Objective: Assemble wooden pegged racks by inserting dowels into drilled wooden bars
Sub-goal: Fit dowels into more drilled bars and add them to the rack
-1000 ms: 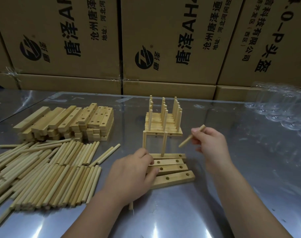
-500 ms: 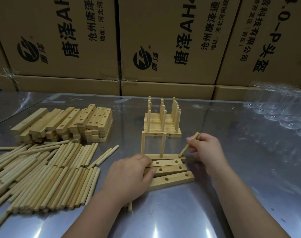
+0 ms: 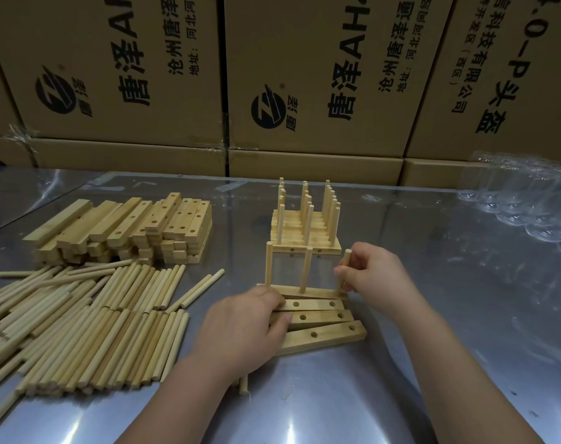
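The dowel (image 3: pixel 346 262) is clamped upright in the fingers (image 3: pixel 352 270) of the right hand (image 3: pixel 376 278) at the right-end hole of the far bar (image 3: pixel 319 293), mid-worktop (image 3: pixel 448 347); the bars (image 3: pixel 324 318) are gripped by the curled left hand (image 3: pixel 244 328) against sliding.

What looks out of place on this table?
One dowel pokes out beneath the left hand gripping the drilled bars, away from the dowel pile. Two loose dowels lie slanted off the pile's right edge.

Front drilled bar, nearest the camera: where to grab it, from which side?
Take the front bar at its right end, coming from the right: the left hand covers its left end, and a gap to the next bar opens there, probably room to pinch its long edges.
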